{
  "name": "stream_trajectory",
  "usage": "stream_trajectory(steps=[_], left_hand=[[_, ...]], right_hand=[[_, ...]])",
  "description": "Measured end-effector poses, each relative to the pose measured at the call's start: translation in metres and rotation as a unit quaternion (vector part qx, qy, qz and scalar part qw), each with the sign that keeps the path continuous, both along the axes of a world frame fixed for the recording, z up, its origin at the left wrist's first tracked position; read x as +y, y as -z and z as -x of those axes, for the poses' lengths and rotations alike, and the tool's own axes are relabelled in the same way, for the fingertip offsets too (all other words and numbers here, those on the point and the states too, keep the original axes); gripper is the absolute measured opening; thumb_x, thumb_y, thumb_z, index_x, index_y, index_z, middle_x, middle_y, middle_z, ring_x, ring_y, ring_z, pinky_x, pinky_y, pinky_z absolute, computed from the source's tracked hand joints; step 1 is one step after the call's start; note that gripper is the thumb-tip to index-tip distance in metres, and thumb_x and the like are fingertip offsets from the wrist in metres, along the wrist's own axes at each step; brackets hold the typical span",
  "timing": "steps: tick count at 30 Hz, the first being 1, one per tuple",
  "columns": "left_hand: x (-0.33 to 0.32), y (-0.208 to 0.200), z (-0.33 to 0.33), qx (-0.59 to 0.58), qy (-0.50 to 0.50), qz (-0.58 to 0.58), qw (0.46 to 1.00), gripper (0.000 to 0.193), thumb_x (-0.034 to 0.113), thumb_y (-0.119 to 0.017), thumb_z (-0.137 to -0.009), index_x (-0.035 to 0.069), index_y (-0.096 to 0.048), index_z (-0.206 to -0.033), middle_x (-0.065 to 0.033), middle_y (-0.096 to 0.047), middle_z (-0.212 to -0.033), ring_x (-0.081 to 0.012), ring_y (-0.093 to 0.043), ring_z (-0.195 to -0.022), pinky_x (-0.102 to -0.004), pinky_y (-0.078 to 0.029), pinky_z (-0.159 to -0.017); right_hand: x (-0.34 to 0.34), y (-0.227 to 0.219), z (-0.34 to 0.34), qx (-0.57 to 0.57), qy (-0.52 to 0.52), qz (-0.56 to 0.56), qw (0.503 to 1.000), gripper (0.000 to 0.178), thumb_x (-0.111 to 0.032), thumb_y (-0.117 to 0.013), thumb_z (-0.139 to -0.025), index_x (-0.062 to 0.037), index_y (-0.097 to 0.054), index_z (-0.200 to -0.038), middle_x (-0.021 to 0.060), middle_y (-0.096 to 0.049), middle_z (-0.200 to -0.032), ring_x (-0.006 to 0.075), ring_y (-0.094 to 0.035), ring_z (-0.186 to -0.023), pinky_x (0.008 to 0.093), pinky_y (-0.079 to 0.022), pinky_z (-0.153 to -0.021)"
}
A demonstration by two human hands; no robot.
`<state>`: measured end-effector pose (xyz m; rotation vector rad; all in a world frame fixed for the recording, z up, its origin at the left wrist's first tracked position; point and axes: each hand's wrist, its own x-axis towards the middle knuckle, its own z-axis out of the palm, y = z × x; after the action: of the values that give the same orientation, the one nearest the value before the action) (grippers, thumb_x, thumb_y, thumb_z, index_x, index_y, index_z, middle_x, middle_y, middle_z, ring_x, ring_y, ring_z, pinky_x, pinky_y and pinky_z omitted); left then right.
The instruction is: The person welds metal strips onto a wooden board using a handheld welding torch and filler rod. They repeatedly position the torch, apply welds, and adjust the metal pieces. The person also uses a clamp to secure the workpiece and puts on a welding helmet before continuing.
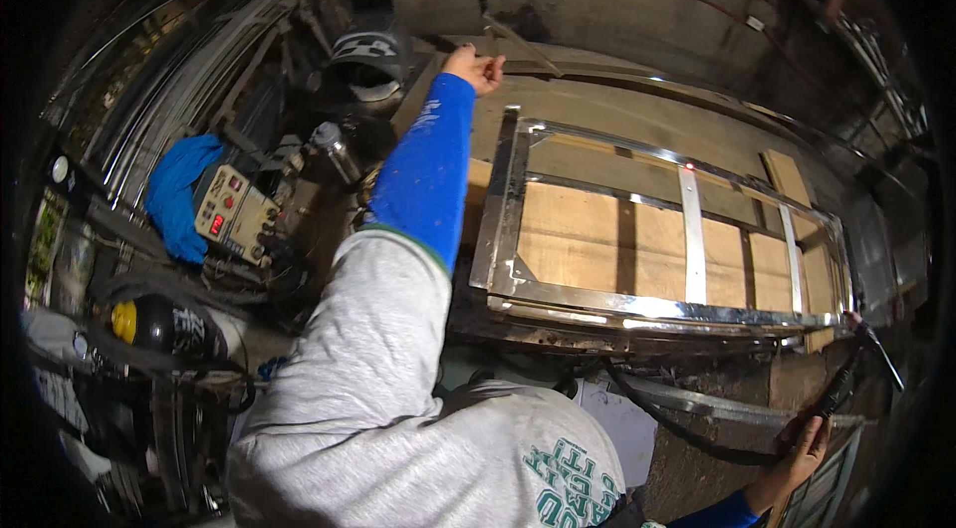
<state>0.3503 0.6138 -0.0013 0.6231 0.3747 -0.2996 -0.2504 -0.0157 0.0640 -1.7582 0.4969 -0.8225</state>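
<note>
My left arm, in a blue sleeve, reaches across to the far side of the workbench (637, 105). There my left hand (476, 68) is closed with its fingers curled; what it may hold cannot be made out. Low at the right, my right hand (802, 453) grips a black-handled welding torch (842, 387) with a trailing cable. The torch's head is near the right front corner of a shiny rectangular metal frame (647, 307). Two crossbars span this frame, and a small red spot shows at the far end of the wider crossbar (693, 239).
Wooden boards (578, 239) lie under the frame. At left stand a welding machine (234, 212) with lit red digits, a blue cloth (181, 194) and a black gas cylinder (164, 327). A welding helmet (368, 65) and metal flask (337, 151) are beyond. The cable (687, 440) loops along the front.
</note>
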Motion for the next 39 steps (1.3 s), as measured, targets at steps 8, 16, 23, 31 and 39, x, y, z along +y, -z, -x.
stream_trajectory(steps=[8,16,23,31,39], left_hand=[[-0.071,-0.151,0.218,-0.532,0.097,-0.326,0.776,0.038,0.033,-0.059,-0.108,0.001,-0.070,-0.126,-0.0110,-0.077,-0.106,-0.0163,-0.072,-0.090,-0.0309,-0.059,-0.082],[-0.165,-0.159,0.387,-0.668,0.148,-0.543,0.486,0.048,0.015,-0.075,-0.094,-0.002,-0.064,-0.138,-0.0223,-0.072,-0.125,-0.0344,-0.070,-0.116,-0.0402,-0.054,-0.102],[-0.238,-0.123,0.385,-0.553,0.091,-0.592,0.579,0.041,0.005,-0.065,-0.098,-0.006,-0.057,-0.137,-0.0241,-0.072,-0.123,-0.0308,-0.071,-0.115,-0.0371,-0.055,-0.097],[-0.314,-0.135,0.335,-0.476,0.276,-0.470,0.690,0.014,0.003,-0.064,-0.100,-0.007,-0.070,-0.109,-0.0093,-0.075,-0.091,-0.0157,-0.073,-0.086,-0.0304,-0.060,-0.084],[-0.376,-0.127,0.314,-0.460,0.229,-0.547,0.661,0.012,0.006,-0.068,-0.098,-0.005,-0.073,-0.098,-0.0074,-0.074,-0.082,-0.0131,-0.069,-0.075,-0.0289,-0.057,-0.071]], right_hand=[[0.082,0.008,0.017,-0.003,-0.007,0.064,0.998,0.053,-0.012,-0.064,-0.103,0.0044,-0.050,-0.151,0.0073,-0.067,-0.118,0.0067,-0.057,-0.083,0.0202,-0.047,-0.067],[0.173,0.007,-0.087,-0.056,-0.288,0.215,0.932,0.055,0.002,-0.063,-0.095,0.0010,-0.052,-0.149,0.0143,-0.070,-0.112,0.0141,-0.062,-0.088,0.0268,-0.051,-0.079],[0.160,0.007,-0.105,-0.042,-0.388,0.197,0.899,0.052,0.004,-0.066,-0.094,-0.0012,-0.053,-0.143,0.0221,-0.070,-0.108,0.0253,-0.070,-0.091,0.0310,-0.053,-0.082],[0.085,0.000,-0.124,-0.084,-0.392,0.185,0.897,0.047,0.000,-0.066,-0.096,-0.0028,-0.051,-0.140,0.0179,-0.068,-0.083,0.0192,-0.061,-0.069,0.0295,-0.047,-0.066],[0.042,0.013,-0.140,-0.086,-0.386,0.128,0.910,0.044,0.000,-0.066,-0.096,-0.0002,-0.052,-0.137,0.0146,-0.070,-0.094,0.0133,-0.062,-0.078,0.0261,-0.047,-0.069]])
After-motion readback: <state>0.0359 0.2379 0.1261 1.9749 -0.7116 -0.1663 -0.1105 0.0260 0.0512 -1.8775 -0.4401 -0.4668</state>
